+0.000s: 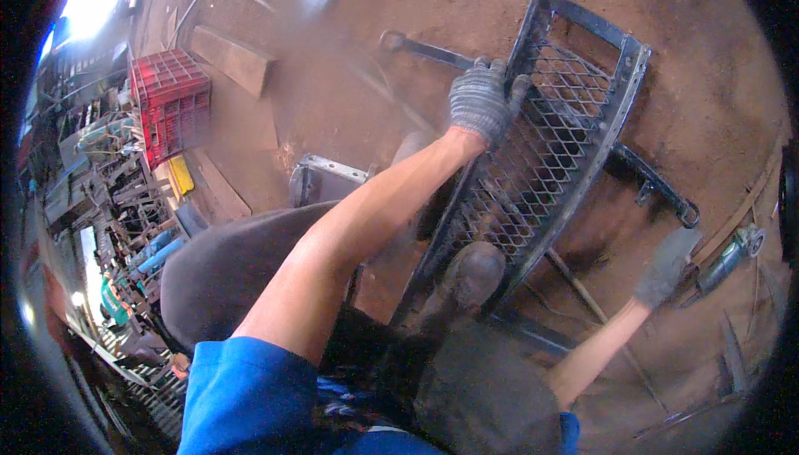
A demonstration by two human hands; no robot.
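One shoe (480, 270) (grinder (726, 265) off right) partly hides the mesh frame (537, 160).

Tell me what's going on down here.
A person's grey-gloved left hand is on the left edge of a long black metal frame with diamond mesh. A scuffed brown shoe overlaps its near end. The grey-gloved right hand is beside a teal cylindrical power tool; whether they touch isn't clear.

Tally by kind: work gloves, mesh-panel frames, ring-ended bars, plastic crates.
Grey knit work gloves, both worn: 2
Long black metal frame with diamond mesh: 1
Black metal ring-ended bars: 2
Red lattice-sided plastic crate: 1
Total: 6
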